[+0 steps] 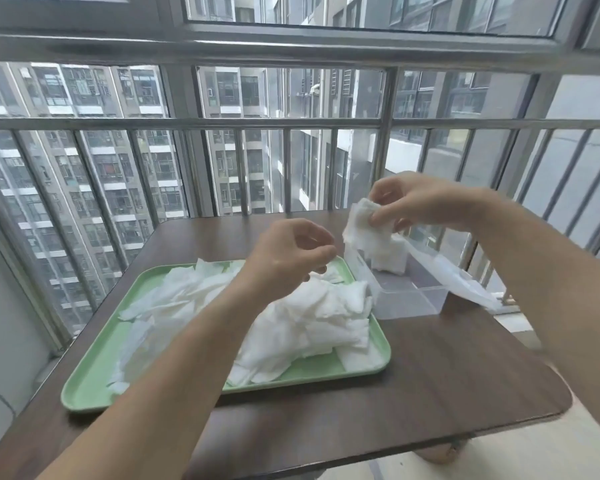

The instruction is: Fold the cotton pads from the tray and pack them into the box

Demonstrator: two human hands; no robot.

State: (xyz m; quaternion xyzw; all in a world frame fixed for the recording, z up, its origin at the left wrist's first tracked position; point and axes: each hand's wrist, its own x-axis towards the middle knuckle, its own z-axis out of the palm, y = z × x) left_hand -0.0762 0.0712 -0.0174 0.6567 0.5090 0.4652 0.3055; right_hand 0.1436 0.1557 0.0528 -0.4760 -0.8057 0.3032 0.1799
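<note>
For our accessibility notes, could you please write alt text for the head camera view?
A person's right hand pinches a cotton pad above an open clear box, while the left hand hovers, fingers curled, over a green tray heaped with pads. Both sit on a dark table by railings.

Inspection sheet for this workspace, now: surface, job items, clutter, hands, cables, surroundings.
Surface: dark wood-grain table, near right part bare.
Job's things: green tray holds a loose heap of cotton pads. The clear box stands right of the tray with its lid swung open to the right, and folded pads are stacked at its far end.
Clutter: nothing seen.
Hands: right hand pinches a crumpled pad above the box. Left hand is over the tray with fingers curled; whether it holds anything cannot be told.
Cables: nothing seen.
Surroundings: metal railing behind the table, with apartment blocks beyond.
</note>
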